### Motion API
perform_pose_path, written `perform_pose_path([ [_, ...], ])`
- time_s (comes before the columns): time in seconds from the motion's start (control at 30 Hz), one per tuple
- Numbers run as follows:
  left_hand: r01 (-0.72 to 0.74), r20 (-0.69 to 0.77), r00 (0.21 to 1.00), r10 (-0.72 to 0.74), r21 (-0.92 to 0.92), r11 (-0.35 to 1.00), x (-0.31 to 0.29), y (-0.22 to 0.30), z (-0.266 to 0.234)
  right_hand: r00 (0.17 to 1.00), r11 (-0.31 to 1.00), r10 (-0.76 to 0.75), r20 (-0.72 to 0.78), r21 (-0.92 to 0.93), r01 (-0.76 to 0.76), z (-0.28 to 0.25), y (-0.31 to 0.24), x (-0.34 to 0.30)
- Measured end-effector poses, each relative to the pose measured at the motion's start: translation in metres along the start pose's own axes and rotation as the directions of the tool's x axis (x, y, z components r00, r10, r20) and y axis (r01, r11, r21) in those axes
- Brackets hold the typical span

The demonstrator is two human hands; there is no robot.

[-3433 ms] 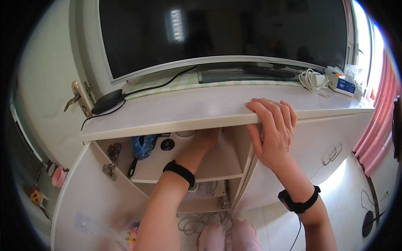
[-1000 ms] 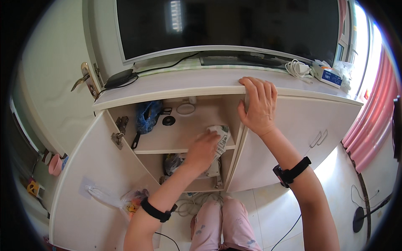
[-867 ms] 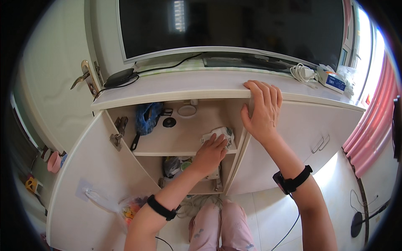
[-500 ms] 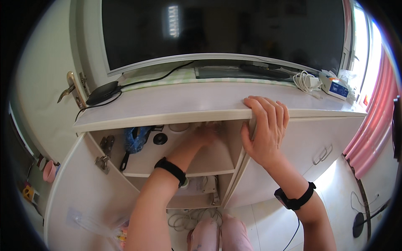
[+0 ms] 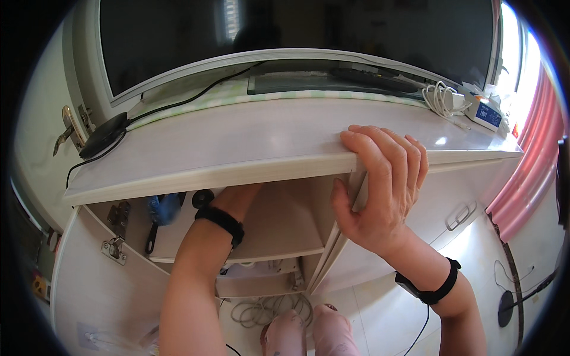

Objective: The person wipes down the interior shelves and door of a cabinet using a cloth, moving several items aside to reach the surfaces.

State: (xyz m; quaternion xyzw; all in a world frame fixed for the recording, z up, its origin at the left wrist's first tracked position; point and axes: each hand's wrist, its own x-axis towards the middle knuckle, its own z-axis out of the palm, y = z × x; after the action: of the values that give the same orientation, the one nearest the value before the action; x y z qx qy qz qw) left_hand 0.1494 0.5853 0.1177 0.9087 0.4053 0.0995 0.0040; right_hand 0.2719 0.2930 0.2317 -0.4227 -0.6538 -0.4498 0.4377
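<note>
My left forearm [image 5: 196, 276], with a black band at the wrist, reaches into the open compartment of a white cabinet [image 5: 178, 157]. The hand itself is hidden under the cabinet top, so its fingers and anything in them do not show. My right hand [image 5: 383, 190] rests over the front edge of the top. Its fingers lie stretched across the surface, while the thumb points down along the front, apart from them. On the shelf beside my left arm are a blurred blue plastic bag [image 5: 165, 209], a black handle [image 5: 151, 238] and a round black object [image 5: 202, 198].
The left cabinet door [image 5: 107, 285] stands open; the right door [image 5: 404, 225] is closed. On top are a television [image 5: 297, 29], a black device [image 5: 105, 136], a coiled white cable [image 5: 442, 101] and a tissue box [image 5: 484, 113]. Cables [image 5: 267, 311] lie coiled below, near my knees.
My left hand has gone deeper and out of sight under the cabinet top. The view has shifted closer over the cabinet. My right hand stays on the edge.
</note>
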Motion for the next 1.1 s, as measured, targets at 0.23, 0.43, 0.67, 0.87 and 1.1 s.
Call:
perform_pose_path([
  [0.23, -0.136, -0.023, 0.991, 0.135, -0.074, 0.988, 0.01, 0.044, 0.005, 1.0, 1.0, -0.017, -0.011, 0.016, 0.017, -0.002, 0.0, 0.0],
  [0.43, -0.262, -0.012, 0.965, 0.264, -0.168, 0.95, -0.024, 0.075, -0.002, 0.999, 0.999, 0.001, 0.038, 0.036, -0.002, -0.007, -0.004, 0.002],
  [0.67, -0.239, 0.353, 0.904, 0.244, -0.057, 0.969, -0.124, 0.12, -0.017, 0.999, 1.0, 0.014, 0.044, -0.015, -0.014, -0.013, -0.006, 0.004],
  [0.87, -0.409, -0.078, 0.912, 0.403, -0.279, 0.869, -0.205, 0.142, -0.009, 0.995, 1.0, 0.02, 0.101, -0.004, -0.019, -0.023, -0.012, 0.007],
  [1.1, -0.097, -0.32, 0.946, -0.038, -0.396, 0.913, -0.27, 0.117, -0.033, 0.953, 0.951, -0.02, 0.303, 0.301, -0.076, -0.063, -0.056, -0.035],
])
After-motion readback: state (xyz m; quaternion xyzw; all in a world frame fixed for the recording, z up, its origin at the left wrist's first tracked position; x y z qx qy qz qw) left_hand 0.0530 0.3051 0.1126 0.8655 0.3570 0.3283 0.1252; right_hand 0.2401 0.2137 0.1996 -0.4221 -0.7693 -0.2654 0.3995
